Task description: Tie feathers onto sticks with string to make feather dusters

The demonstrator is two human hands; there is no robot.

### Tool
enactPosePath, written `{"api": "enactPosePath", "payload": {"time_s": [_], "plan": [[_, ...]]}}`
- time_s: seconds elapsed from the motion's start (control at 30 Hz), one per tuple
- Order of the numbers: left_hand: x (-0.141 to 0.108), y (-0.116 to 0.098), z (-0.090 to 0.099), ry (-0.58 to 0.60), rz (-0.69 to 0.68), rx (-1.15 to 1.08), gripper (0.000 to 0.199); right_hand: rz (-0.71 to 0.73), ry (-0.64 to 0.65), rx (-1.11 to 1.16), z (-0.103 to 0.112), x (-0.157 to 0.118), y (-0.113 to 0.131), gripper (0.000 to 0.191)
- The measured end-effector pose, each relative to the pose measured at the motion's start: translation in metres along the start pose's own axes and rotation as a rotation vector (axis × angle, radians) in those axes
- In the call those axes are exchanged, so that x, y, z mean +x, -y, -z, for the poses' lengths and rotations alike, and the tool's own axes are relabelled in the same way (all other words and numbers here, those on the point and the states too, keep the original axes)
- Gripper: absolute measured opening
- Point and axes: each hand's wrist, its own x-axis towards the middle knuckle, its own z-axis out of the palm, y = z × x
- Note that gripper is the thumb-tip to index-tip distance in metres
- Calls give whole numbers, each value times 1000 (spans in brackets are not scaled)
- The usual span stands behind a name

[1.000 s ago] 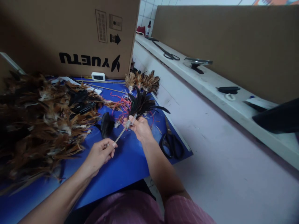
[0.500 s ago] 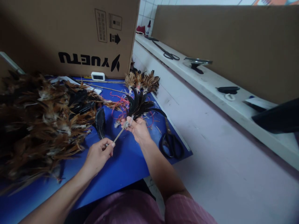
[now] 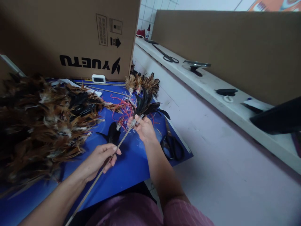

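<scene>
My left hand (image 3: 105,157) is closed around a thin wooden stick (image 3: 94,183), which runs from the lower left up to my right hand. With its thumb and fingers, my right hand (image 3: 143,127) grips the stick's upper end, where pale quill ends of dark feathers (image 3: 144,103) are gathered against it. These glossy black feathers fan out above the fingers. Just above my left hand, a small black feather tuft (image 3: 114,133) lies on the blue table (image 3: 131,175). Red string (image 3: 122,108) is tangled behind my right hand.
A large pile of brown feathers (image 3: 47,125) covers the table's left side. Black-handled scissors (image 3: 172,146) rest near the right edge. Feather bundles (image 3: 143,83) and a small white device (image 3: 98,78) sit by the cardboard box (image 3: 70,34). A white ledge (image 3: 207,83) runs along the right.
The stick now shows below my left hand, reaching to the lower left. My right hand and its feathers have shifted slightly right. The black tuft lies farther right than before.
</scene>
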Motion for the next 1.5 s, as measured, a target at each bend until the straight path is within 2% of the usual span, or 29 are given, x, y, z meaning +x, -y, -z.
{"api": "enactPosePath", "payload": {"time_s": [0.17, 0.43, 0.77, 1.17, 1.3, 1.5], "plan": [[3, 3, -7, -140, -49, -20, 37, -8, -27, 47, -8, -2, -3, 29], [7, 16, -11, -304, -157, 168, 33, 90, -52, -30, -15, -4, -16, 31], [12, 28, -8, -383, -289, 332, 29, 113, -52, -39, -19, -7, -28, 33], [10, 29, -8, -364, -298, 440, 30, 126, -67, -1, -25, -9, -40, 33], [12, 26, -9, -329, -224, 278, 31, 81, -37, 56, -27, -9, -40, 30], [6, 9, -12, -122, -79, 13, 36, 44, 12, 87, -26, -7, -34, 25]]}}
